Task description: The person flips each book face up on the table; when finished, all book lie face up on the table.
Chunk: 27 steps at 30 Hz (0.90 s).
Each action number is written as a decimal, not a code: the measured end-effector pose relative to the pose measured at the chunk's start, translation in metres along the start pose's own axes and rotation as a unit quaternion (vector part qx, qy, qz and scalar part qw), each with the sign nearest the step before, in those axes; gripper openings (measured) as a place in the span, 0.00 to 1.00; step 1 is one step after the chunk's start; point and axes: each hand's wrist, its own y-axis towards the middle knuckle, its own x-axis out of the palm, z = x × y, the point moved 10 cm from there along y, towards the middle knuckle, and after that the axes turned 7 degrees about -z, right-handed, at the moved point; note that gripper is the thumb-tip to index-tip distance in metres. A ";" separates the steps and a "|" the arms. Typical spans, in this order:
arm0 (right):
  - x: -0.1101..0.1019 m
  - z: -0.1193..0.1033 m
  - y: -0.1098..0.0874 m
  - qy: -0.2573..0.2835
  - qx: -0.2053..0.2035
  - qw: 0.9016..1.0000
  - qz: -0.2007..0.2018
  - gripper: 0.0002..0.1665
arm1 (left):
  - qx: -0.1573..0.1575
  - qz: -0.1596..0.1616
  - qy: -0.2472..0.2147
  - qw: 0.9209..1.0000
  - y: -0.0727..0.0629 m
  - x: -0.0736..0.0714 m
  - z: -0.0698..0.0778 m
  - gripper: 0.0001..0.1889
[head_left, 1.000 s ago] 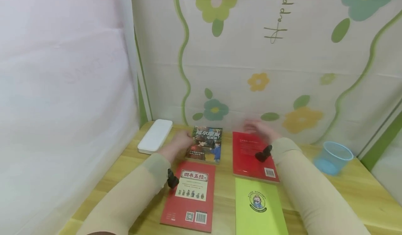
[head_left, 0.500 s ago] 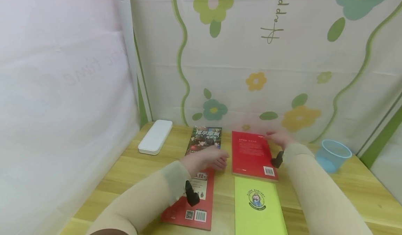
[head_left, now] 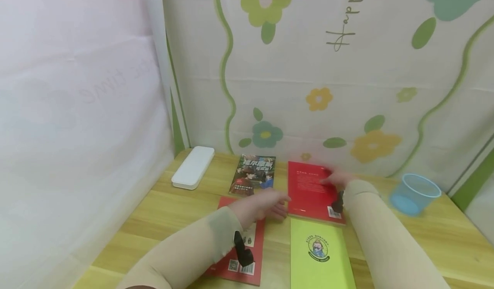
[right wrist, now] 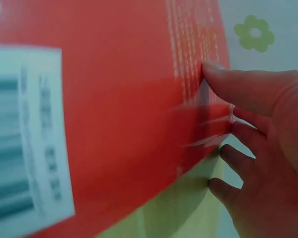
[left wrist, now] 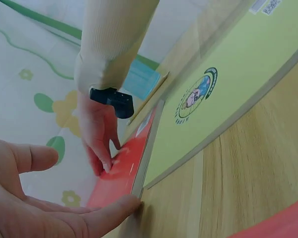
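Observation:
A bright red book point(head_left: 308, 199) lies back cover up on the wooden table. My right hand point(head_left: 339, 179) is at its far right edge, thumb point(right wrist: 238, 87) on the cover and the other fingers spread along the side. My left hand point(head_left: 268, 203) reaches across to the same book's left edge, fingers extended, thumb apart. In the left wrist view its fingertip point(left wrist: 130, 202) is right at the book's near corner. A lime-yellow book point(head_left: 322, 272) lies just in front. Under my left forearm is another red book point(head_left: 252, 276), partly hidden.
Behind my left hand lies a dark comic-style book point(head_left: 252, 175). A white flat case point(head_left: 194, 168) sits at the back left. At the right stands a translucent blue cup point(head_left: 414, 194). A flowered white curtain point(head_left: 200, 66) hangs along the back of the table.
My left hand has left the comic-style book and moved right to the bright red book's edge. My right hand has moved from that book's far edge to its right side.

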 end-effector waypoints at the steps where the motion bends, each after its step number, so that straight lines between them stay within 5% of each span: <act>1: 0.000 0.002 0.001 0.000 0.009 1.000 0.000 0.49 | -0.001 0.002 -0.008 1.000 0.000 0.000 0.000 0.28; 12: 0.002 0.016 0.006 0.025 0.085 0.996 0.008 0.56 | -0.021 0.036 -0.043 0.998 0.001 0.004 -0.002 0.32; 19: 0.008 0.017 0.000 0.037 0.093 0.995 0.013 0.55 | -0.059 0.067 -0.026 0.996 0.002 0.004 -0.004 0.36; 27: 0.009 0.016 -0.008 0.075 0.116 0.990 0.011 0.58 | -0.054 0.085 -0.011 0.995 0.005 0.003 -0.001 0.33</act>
